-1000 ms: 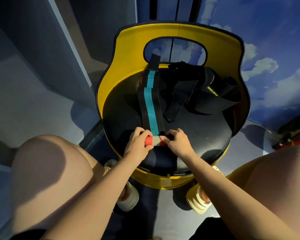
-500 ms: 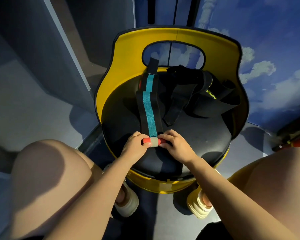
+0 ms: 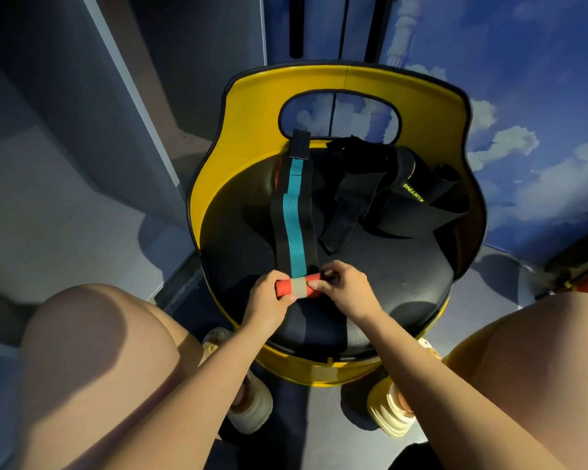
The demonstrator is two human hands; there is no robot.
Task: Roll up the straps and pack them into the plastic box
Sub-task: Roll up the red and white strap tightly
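Honestly the trick at this stage is keeping both ends of the roll turning together, so the coil stays square to the strap and doesn't cone out to one side. Going left to right across the frame:

The left hand (image 3: 267, 296) sits just left of centre, fingers curled over the left end of the roll (image 3: 294, 288), thumb side tucked under it from what I can see. It looks like a proper grip, not just a touch.

That roll is a short orange tube with a pale band round its middle, lying crosswise on the black seat (image 3: 387, 283) of the yellow chair (image 3: 252, 106). The black strap with the teal stripe (image 3: 294, 228) runs from it straight up toward the chair back, flat and unrolled.

The right hand (image 3: 345, 288) pinches the right end of the roll, fingertips bent in, wrist angled up from the lower right.

Further right, in the upper middle, there's a heap of black straps (image 3: 404, 184) waiting, well apart from the hands. I'd keep light tension on the flat length while rolling. No plastic box is visible anywhere.
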